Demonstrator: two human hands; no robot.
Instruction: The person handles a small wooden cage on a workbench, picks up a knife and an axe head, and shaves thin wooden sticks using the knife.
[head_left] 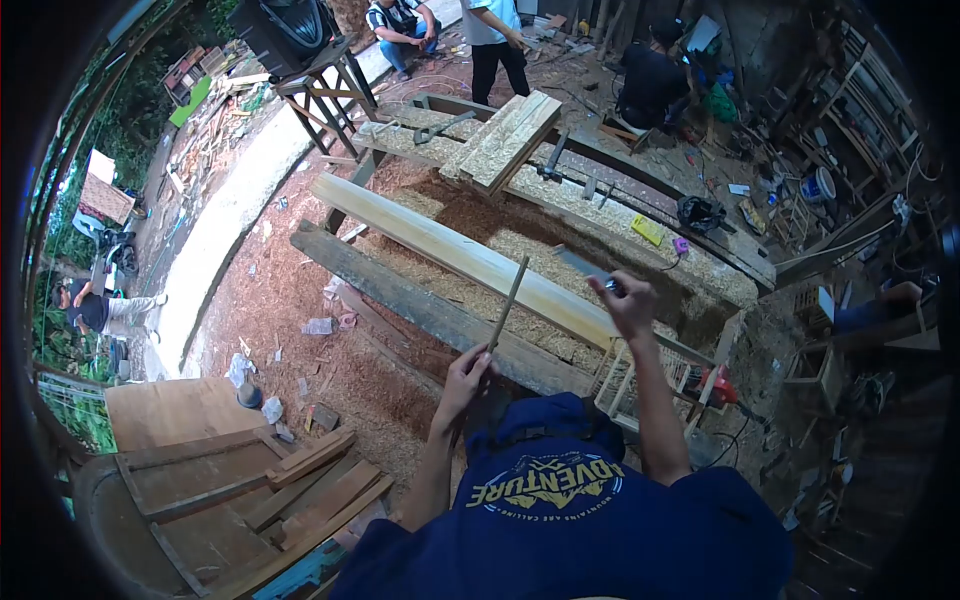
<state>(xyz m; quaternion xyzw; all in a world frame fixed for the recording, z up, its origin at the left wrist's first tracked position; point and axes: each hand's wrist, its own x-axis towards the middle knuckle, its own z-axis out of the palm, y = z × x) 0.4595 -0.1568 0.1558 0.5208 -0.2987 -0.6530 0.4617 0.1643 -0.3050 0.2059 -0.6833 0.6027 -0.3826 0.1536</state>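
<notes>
My left hand (468,378) is closed around the lower part of a thin wooden stick (511,300), which points up and away from me. My right hand (632,305) grips a knife-like tool (580,263) by its handle; its flat grey blade points to the left, and its exact kind is hard to make out. The blade and the stick are apart. Beneath both hands lies a long pale wooden beam (450,245), with a weathered dark plank (400,295) running beside it on the near side.
Beyond the beam, planks (505,140) are stacked on a bench strewn with shavings. A yellow object (647,230) and clamps lie there. A red power tool (715,385) sits at the right. Wooden frames (220,490) lie at lower left. Several people are around.
</notes>
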